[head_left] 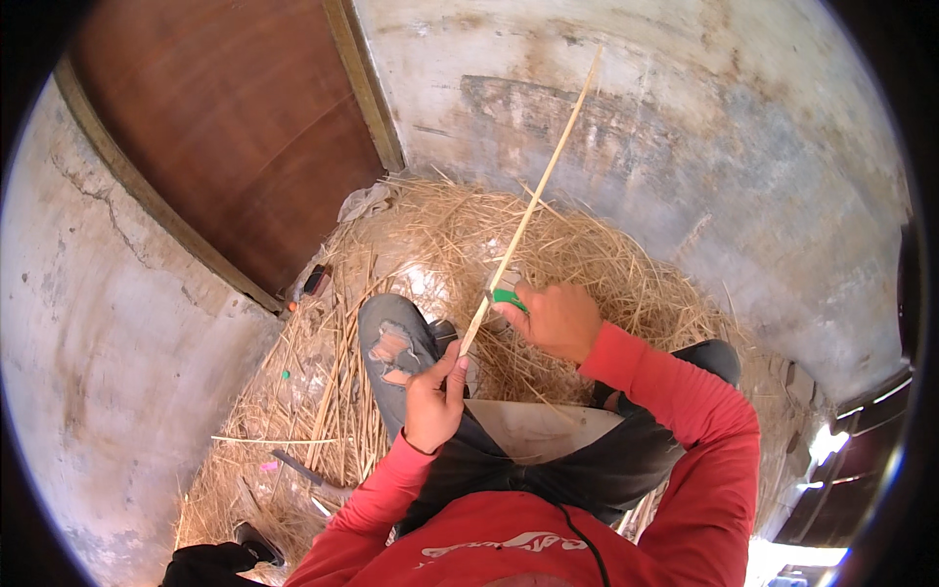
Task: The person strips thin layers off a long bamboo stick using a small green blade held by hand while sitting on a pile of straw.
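A long, pale bamboo strip (540,191) slants up and away from my lap toward the wall. My left hand (433,409) is closed on its lower end, with the thumb along the strip. Farther up, my right hand (559,318) grips a green-handled cutter (510,297), which meets the strip at its side. The cutter's blade is too small to make out clearly. Between my legs, below both hands, lies a pale flat board (543,428).
Straw-like shavings (626,269) cover the floor, with several longer strips (328,391) at my left. A long curved blade (298,465) lies near my left forearm. A dark shoe (258,543) shows lower left. A brown door (235,127) and stained walls (743,147) stand ahead.
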A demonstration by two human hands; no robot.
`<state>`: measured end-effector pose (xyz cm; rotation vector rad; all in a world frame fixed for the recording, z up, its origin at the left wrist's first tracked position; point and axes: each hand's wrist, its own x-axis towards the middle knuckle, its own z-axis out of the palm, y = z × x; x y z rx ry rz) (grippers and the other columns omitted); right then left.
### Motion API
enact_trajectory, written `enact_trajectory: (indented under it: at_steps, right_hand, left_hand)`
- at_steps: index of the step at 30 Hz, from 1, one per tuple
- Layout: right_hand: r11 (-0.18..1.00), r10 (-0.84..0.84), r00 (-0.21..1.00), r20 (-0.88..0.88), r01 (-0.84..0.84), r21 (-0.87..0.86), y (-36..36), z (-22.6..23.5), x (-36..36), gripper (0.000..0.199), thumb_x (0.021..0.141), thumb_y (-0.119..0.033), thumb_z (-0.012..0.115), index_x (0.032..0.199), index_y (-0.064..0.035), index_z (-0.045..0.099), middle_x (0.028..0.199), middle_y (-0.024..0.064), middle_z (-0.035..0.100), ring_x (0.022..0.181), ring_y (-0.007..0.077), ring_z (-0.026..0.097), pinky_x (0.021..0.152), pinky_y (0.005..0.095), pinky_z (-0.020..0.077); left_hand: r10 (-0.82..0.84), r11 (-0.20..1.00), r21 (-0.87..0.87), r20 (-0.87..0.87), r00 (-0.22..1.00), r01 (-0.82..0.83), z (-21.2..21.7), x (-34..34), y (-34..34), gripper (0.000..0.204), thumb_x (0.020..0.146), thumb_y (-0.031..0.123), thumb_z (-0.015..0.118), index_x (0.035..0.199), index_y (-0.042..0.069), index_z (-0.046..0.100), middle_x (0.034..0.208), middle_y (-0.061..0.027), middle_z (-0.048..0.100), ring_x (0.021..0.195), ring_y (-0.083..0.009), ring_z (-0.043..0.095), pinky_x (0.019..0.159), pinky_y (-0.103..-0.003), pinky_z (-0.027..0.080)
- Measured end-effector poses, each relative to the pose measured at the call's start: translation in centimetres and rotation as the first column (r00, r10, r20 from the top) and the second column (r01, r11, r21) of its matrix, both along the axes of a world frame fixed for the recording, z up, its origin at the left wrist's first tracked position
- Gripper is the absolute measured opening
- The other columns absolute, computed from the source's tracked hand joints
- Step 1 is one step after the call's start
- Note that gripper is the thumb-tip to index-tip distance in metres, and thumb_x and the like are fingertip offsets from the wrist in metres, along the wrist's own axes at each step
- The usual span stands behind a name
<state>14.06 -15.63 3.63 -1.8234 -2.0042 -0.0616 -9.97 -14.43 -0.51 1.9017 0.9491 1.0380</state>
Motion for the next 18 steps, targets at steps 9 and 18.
enact_trajectory:
  at_steps: [9, 18]
  right_hand:
    - [0.889, -0.441, 0.85, -0.29, 0.459, -0.007, 3.8, 2.4, 14.4, 0.051, 0.109, -0.045, 0.037, 0.121, -0.0061, 0.068, 0.093, 0.0274, 0.07, 0.092, 0.0421, 0.069, 0.077, 0.0536, 0.053]
    - [0.677, -0.64, 0.642, -0.422, 0.731, 0.085, 0.5, 1.6, 30.3, 0.067, 0.106, -0.054, 0.042, 0.095, 0.0054, 0.069, 0.098, 0.0316, 0.068, 0.097, 0.04, 0.069, 0.085, 0.049, 0.0497]
  left_hand:
    - [-0.109, 0.994, -0.047, -0.173, 0.979, 0.102, 0.9, -6.2, -2.1, 0.028, 0.101, 0.01, 0.063, 0.125, -0.003, 0.068, 0.07, -0.0123, 0.063, 0.062, -0.0091, 0.055, 0.061, -0.026, 0.048]
    - [-0.154, 0.858, -0.49, 0.041, 0.987, 0.155, -4.0, -14.1, -3.8, 0.026, 0.108, 0.019, 0.054, 0.118, -0.003, 0.064, 0.072, -0.0002, 0.058, 0.062, -0.0071, 0.052, 0.057, -0.024, 0.043]
